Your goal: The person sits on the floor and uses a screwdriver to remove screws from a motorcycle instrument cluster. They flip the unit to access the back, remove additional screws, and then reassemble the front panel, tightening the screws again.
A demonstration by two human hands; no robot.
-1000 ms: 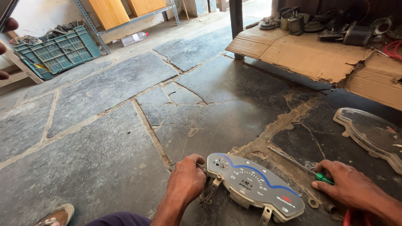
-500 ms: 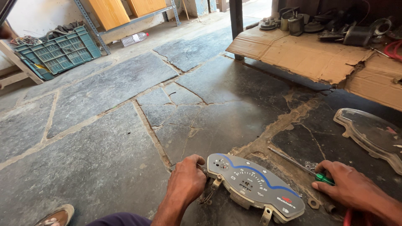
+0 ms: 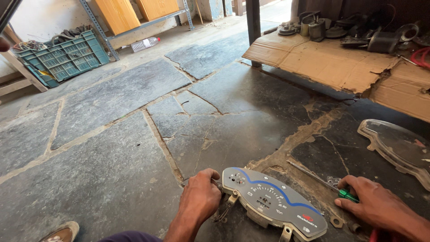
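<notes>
Grey speedometer cluster (image 3: 274,204) flat on stone floor (image 3: 112,179) between hands, left hand (image 3: 200,200) closed at its left edge, right hand (image 3: 374,205) just beside, gripping green-handled screwdriver (image 3: 323,181).

Floor I see: cracked slate slabs (image 3: 112,98)
On it: speedometer cluster (image 3: 275,201), clear lens cover (image 3: 396,145), cardboard (image 3: 331,62), green crate (image 3: 62,58)

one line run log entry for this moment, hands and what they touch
left hand: grips left end of instrument cluster | right hand: on green-handled screwdriver lying on stone floor | clear cover: apart, right
</notes>
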